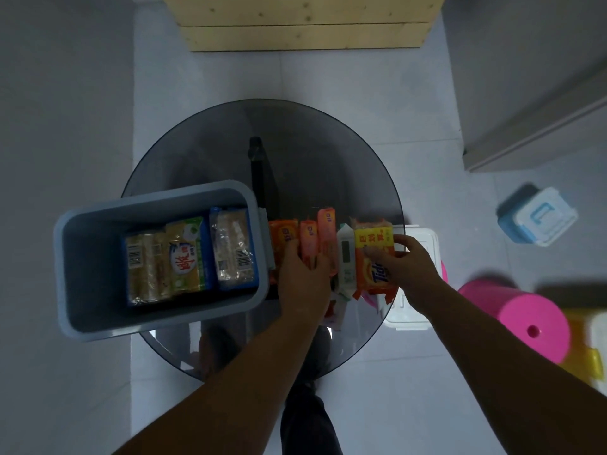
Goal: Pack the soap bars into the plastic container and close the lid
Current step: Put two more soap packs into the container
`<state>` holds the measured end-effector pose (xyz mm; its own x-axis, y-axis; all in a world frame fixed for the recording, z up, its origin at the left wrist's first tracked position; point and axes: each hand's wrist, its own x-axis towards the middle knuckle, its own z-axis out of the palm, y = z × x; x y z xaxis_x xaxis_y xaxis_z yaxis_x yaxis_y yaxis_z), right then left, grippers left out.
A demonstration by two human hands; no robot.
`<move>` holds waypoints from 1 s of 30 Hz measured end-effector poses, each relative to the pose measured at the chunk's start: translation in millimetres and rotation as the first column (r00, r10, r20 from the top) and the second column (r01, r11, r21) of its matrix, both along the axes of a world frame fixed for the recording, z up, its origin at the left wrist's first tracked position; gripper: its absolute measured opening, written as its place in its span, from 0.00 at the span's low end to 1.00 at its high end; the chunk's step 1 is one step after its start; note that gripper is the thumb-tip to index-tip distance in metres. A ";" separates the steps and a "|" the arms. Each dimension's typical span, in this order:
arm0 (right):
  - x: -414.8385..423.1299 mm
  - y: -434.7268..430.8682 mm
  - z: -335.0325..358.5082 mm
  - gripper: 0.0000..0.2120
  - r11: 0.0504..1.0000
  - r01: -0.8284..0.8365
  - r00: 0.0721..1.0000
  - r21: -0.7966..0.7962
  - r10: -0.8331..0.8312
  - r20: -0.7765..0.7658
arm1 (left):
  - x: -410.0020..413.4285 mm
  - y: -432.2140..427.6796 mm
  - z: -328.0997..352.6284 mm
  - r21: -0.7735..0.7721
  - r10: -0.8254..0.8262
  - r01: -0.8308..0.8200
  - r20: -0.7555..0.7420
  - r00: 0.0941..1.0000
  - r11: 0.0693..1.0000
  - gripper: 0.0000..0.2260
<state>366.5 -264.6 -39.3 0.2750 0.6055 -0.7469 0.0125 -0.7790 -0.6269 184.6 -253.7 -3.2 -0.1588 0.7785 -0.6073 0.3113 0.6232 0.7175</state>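
A blue-grey plastic container (85,257) stands open on the left of the round glass table (295,152). Three wrapped soap bars (190,257) lie side by side inside it. Right of the container is a row of orange and pink soap bars (315,231), and my left hand (303,274) rests on them with fingers curled around the pink ones. A white-and-green bar (346,254) stands beside them. My right hand (410,261) grips an orange and yellow soap bar (372,254) at the right end of the row. No lid on the container is in view.
A white box (417,310) sits under the table's right edge. On the floor at right are a pink stool (522,320), a yellow item (588,349) and a blue tub with a white lid (538,218). A wooden crate (302,21) stands beyond the table.
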 end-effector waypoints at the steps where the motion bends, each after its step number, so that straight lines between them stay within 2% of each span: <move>1: -0.1 -0.9 1.4 0.23 1.000 -0.006 1.000 0.004 0.006 0.003 | 0.8 -0.3 5.4 0.018 0.001 -0.001 -0.010 1.000 1.000 0.08; 4: 0.7 -3.5 9.0 0.23 1.000 0.022 1.000 0.008 -0.022 0.008 | 2.7 -2.9 18.2 0.082 0.003 -0.002 -0.012 1.000 0.997 0.07; 9: -0.3 -8.7 39.6 0.24 0.998 0.057 0.997 0.031 -0.058 0.042 | 2.9 -5.2 47.0 0.112 0.011 -0.019 0.069 0.998 0.994 0.03; 14: -19.8 -2.7 86.7 0.18 0.991 0.070 0.997 0.114 -0.073 0.024 | -26.5 6.5 82.1 0.038 0.075 -0.088 0.263 0.962 0.995 0.05; 18: -57.0 11.5 124.0 0.18 0.986 0.065 0.998 0.156 -0.060 -0.038 | -69.3 17.5 112.1 -0.015 0.187 -0.197 0.394 0.900 0.980 0.06; 22: -106.9 26.7 154.0 0.10 0.977 0.022 0.993 0.214 0.004 -0.122 | -124.6 22.5 125.0 0.007 0.242 -0.265 0.387 0.890 0.964 0.06; 26: -157.6 38.2 165.5 0.16 0.973 -0.056 0.987 0.226 0.088 -0.134 | -174.3 24.9 124.3 -0.028 0.286 -0.296 0.364 0.887 0.955 0.07; 30: -198.7 45.2 156.0 0.14 0.972 -0.098 0.988 0.212 0.120 -0.093 | -209.9 28.4 108.9 -0.075 0.292 -0.284 0.346 0.892 0.956 0.08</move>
